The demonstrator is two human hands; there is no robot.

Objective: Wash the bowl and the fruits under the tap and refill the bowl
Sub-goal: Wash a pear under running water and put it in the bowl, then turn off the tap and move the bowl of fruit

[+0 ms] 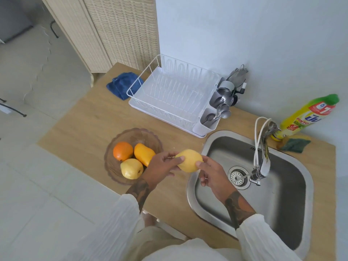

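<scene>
While my left hand (pixel 162 166) and right hand (pixel 212 178) both pinch the lemon (pixel 189 160) (long axis nine-to-three), the bottle (pixel 305 117) at two o'clock reads, perhaps, "PINTO".

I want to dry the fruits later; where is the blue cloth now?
In the head view, the blue cloth lies at the counter's far left end, just left of the white dish rack.
</scene>
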